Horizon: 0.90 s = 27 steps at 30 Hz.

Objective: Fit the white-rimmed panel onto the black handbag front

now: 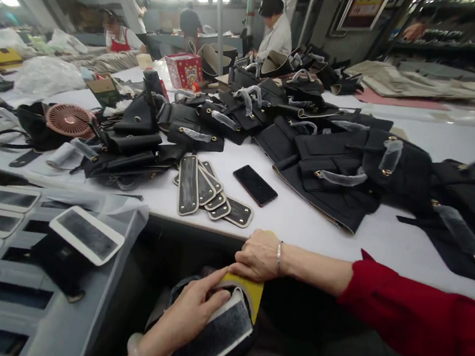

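Low in the middle, a dark rectangular panel with a white border [222,338] rests over my lap on darker material. My left hand [193,305] presses on its upper left edge, thumb and forefinger stretched along it; the other fingers are partly hidden. My right hand [259,256] is closed around the top of a yellow curved piece [253,292], which lies against the panel's upper end. My left fingertip reaches this yellow piece as well. Shadow obscures what lies beneath the panel.
A grey rack [108,295] with similar white-edged panels stands left. On the white table [196,228] lie a black phone [255,185], several handle-shaped pieces [188,186], black leather bags [335,155] and a pink fan [70,119]. Other people [276,32] are further back.
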{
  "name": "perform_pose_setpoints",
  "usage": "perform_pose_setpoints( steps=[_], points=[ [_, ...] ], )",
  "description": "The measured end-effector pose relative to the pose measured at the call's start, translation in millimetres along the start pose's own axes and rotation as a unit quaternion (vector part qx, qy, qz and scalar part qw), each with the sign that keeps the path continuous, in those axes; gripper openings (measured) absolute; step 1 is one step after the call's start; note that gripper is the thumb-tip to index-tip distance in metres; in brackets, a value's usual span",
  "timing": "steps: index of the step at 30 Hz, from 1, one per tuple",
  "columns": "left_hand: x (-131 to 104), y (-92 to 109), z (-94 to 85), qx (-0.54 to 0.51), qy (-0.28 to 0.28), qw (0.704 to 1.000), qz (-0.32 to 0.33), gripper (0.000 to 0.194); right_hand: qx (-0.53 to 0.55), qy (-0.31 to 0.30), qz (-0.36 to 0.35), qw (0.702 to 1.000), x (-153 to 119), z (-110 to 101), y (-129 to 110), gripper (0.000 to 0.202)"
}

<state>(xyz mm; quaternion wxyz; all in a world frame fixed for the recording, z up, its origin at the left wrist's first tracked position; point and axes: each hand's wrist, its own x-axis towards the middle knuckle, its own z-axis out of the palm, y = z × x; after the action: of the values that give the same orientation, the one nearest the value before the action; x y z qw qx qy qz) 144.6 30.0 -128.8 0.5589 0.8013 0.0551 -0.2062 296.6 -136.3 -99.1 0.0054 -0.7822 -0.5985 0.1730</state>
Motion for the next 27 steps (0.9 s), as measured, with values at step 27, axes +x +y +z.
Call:
perform_pose_setpoints(
  steps=[27],
  points=[
    [-11,16,5.6,0.169,0.028,0.983,0.066,0.029,-0.004,-0.065,0.064,0.996,-9,-2,-31,0.058]
  ],
)
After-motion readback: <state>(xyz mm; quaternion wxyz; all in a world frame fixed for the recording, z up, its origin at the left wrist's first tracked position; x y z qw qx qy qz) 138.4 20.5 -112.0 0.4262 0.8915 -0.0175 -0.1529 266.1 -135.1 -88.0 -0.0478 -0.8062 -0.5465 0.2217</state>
